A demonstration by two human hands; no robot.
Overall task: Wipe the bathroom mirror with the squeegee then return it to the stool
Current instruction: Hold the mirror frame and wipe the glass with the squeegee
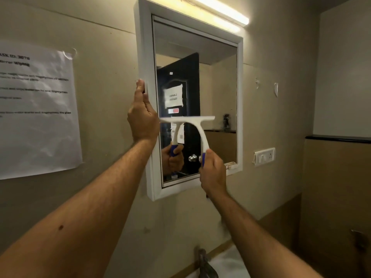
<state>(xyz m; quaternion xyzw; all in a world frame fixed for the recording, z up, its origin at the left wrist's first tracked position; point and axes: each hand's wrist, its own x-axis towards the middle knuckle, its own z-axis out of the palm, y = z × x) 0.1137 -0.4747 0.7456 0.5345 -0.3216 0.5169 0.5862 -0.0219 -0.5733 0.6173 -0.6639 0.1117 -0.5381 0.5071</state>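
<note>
White plastic forms the squeegee (pixel 188 125), whose blade lies level across the lower middle of the mirror (pixel 216 81), its long axis running left to right and its edge against the glass. From the blade the curved neck drops to a blue handle, which the right hand (pixel 212 173) grips with its fingers curled round it, near the mirror's bottom edge. The left hand (pixel 142 119) holds the white frame (pixel 143 57) at its left edge, thumb on the front and fingers wrapped behind the side. The blade's left end sits just beside that hand; its right end stops short of the frame's right edge, leaving bare glass there and above the blade up to the top edge.

On the wall to the left hangs a paper sheet (pixel 40 117); "ASK ID" and "Mirror Wiping" can be made out, the rest is blurred. A lit tube lamp (pixel 222 11) runs above the frame. A switch plate (pixel 264 156) sits right of the mirror's lower corner. A tap (pixel 203 261) shows below.
</note>
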